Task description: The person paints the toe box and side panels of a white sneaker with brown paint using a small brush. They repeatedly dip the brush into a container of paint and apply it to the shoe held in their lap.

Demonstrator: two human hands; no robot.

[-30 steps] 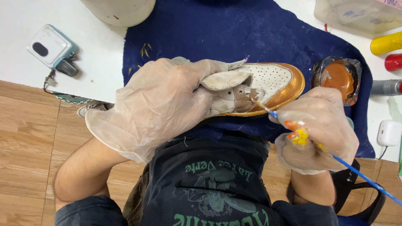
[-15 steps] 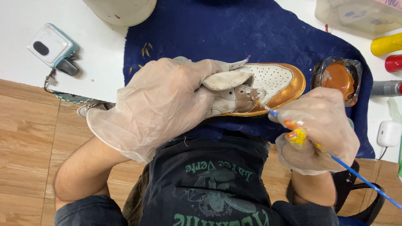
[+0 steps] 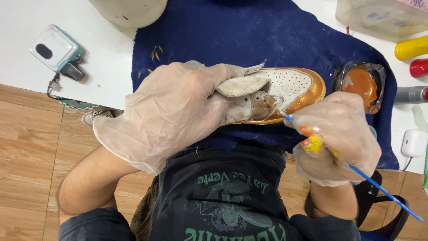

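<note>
A white sneaker point(image 3: 290, 87) with a gold-painted toe rim lies on its side on a dark blue cloth point(image 3: 232, 40). My left hand point(image 3: 174, 109), in a clear plastic glove, grips the sneaker's heel and tongue. My right hand point(image 3: 336, 138), also gloved and smeared with yellow and orange paint, holds a thin blue paintbrush point(image 3: 383, 189). The brush tip touches a brown panel on the sneaker's side near the laces.
A small clear cup of orange-brown paint point(image 3: 360, 85) stands right of the toe. Yellow point(image 3: 411, 48) and red point(image 3: 419, 68) bottles, a grey tube point(image 3: 411, 94) and a clear box point(image 3: 383, 18) sit at the right. A small white-teal device point(image 3: 54, 48) lies left; a pale round vessel point(image 3: 129, 10) stands at the top.
The brush tip has shifted slightly along the sneaker's brown side panel. Both hands hold much the same places.
</note>
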